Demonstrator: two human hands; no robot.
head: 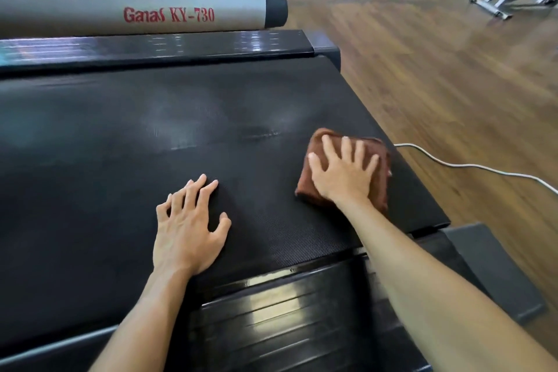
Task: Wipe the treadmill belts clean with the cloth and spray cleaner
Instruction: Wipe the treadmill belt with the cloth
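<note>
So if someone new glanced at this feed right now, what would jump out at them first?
Probably the brown cloth on the black treadmill belt near its right edge, pressed flat under the right hand with spread fingers. Next, the left hand resting bare on the belt beside it. Farther back, the red "Ganas KY-730" lettering on the neighbouring treadmill's grey rail stands out.

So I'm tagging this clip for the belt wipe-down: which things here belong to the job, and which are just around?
Job: brown cloth under right hand; treadmill belt; left hand resting on it.
Around: white cable; neighbouring treadmill; metal stands.
</note>
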